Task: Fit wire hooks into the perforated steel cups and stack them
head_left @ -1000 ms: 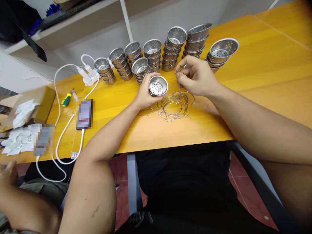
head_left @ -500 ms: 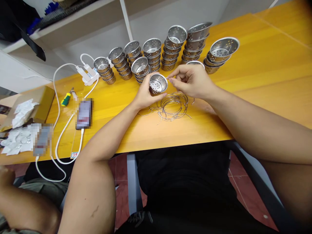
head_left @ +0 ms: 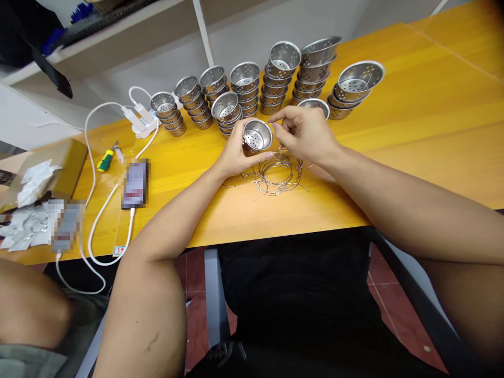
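Note:
My left hand [head_left: 236, 152] is wrapped round a small perforated metal cup [head_left: 257, 136], its open mouth tilted towards me. Just right of the cup's rim is my right hand [head_left: 305, 134], thumb and index finger close together at the wire's end; a thin wire seems to lie between them, too small to make out surely. Below both hands a loose coil of metal wire [head_left: 277, 178] lies on the yellow table [head_left: 244, 220]. Behind my right hand stands another metal cup [head_left: 315, 106], partly hidden by it.
Several stacks of perforated cups [head_left: 244, 86] line the table's back. At the right back stands a shorter stack [head_left: 356, 89]. To the left are a phone [head_left: 135, 184], white cables, a power strip [head_left: 144, 124], a green-yellow screwdriver [head_left: 105, 160] and a cardboard box [head_left: 69, 173]. A person's arm [head_left: 31, 304] shows bottom left.
My right hand has shifted slightly left, and the wire that ran from its fingertips into the cup is hardly visible now. The cup has moved slightly right. The neighbouring person's arm has moved.

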Available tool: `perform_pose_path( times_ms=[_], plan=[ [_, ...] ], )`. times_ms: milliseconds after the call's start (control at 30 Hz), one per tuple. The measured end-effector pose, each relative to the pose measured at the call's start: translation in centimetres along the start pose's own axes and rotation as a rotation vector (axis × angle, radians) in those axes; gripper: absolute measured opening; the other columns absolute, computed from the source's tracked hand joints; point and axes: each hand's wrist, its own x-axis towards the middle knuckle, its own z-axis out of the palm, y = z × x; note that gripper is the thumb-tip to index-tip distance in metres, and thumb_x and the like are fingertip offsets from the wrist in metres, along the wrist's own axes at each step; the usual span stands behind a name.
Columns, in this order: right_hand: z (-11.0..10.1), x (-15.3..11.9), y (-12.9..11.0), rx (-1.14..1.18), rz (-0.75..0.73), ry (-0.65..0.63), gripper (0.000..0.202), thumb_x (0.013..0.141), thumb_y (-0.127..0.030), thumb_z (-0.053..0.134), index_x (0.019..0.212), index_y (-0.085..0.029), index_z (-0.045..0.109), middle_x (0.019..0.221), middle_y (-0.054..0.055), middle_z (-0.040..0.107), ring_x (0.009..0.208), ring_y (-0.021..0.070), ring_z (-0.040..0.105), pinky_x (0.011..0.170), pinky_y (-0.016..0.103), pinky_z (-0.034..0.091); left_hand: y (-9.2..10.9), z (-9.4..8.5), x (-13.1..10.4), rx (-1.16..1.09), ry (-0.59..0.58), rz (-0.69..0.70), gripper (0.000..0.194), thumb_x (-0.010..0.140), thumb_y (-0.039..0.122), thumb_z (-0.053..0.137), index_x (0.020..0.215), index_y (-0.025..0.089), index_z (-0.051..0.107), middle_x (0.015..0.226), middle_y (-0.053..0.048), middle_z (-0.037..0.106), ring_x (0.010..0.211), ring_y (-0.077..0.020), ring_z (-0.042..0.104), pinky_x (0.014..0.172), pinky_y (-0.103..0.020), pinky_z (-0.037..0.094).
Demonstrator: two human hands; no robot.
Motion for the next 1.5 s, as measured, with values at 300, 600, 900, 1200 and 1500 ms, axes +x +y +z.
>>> perform_pose_path(
  times_ms=[300,600,900,1200,1500],
  plan=[
    [0.8,0.0,0.5,-0.061,-0.010,0.004,0.056,0.124,-0.078,0.069,0.139,-0.029,0.091,0.087,0.010,0.076,0.081,0.0366,0.069,0.095,0.058,0.065,1.8,-0.6,0.5,-0.077,0.000,-0.008,0.102,0.108,0.107,0.072,0.174,0.032,0.054,0.168,-0.016,0.075,0.160,-0.0370,0.078,0.142,-0.058,0.066],
    [0.7,0.1,0.4,-0.065,-0.014,0.014,0.048,0.124,-0.072,0.070,0.134,-0.030,0.090,0.085,0.009,0.074,0.078,0.0344,0.067,0.093,0.056,0.064,2.2,-1.1,0.3,-0.144,-0.073,-0.028,0.100,0.113,0.107,0.064,0.175,0.030,0.049,0.165,-0.015,0.079,0.148,-0.0340,0.085,0.134,-0.055,0.069],
    [2.7,0.0,0.7,0.069,-0.144,0.084,0.021,0.119,-0.044,0.085,0.129,-0.027,0.090,0.070,-0.003,0.059,0.063,0.0228,0.052,0.074,0.043,0.052,2.5,-0.9,0.3,-0.112,-0.030,-0.076,0.117,0.094,0.111,0.089,0.172,0.030,0.055,0.159,-0.013,0.079,0.145,-0.0356,0.086,0.133,-0.056,0.069],
    [3.1,0.2,0.4,0.180,-0.154,0.116,0.012,0.113,-0.036,0.087,0.117,-0.026,0.092,0.069,-0.002,0.060,0.063,0.0200,0.050,0.065,0.037,0.044,3.3,-1.1,0.4,-0.070,-0.005,-0.105,0.119,0.087,0.110,0.097,0.166,0.027,0.062,0.158,-0.015,0.082,0.143,-0.0370,0.087,0.128,-0.056,0.072],
    [2.9,0.4,0.9,0.247,-0.133,0.095,0.012,0.112,-0.036,0.090,0.111,-0.026,0.095,0.067,-0.001,0.058,0.060,0.0184,0.045,0.059,0.036,0.035,3.2,-1.2,0.3,-0.068,-0.036,-0.099,0.116,0.091,0.108,0.095,0.167,0.027,0.062,0.157,-0.015,0.084,0.141,-0.0367,0.088,0.128,-0.055,0.071]
  ],
)
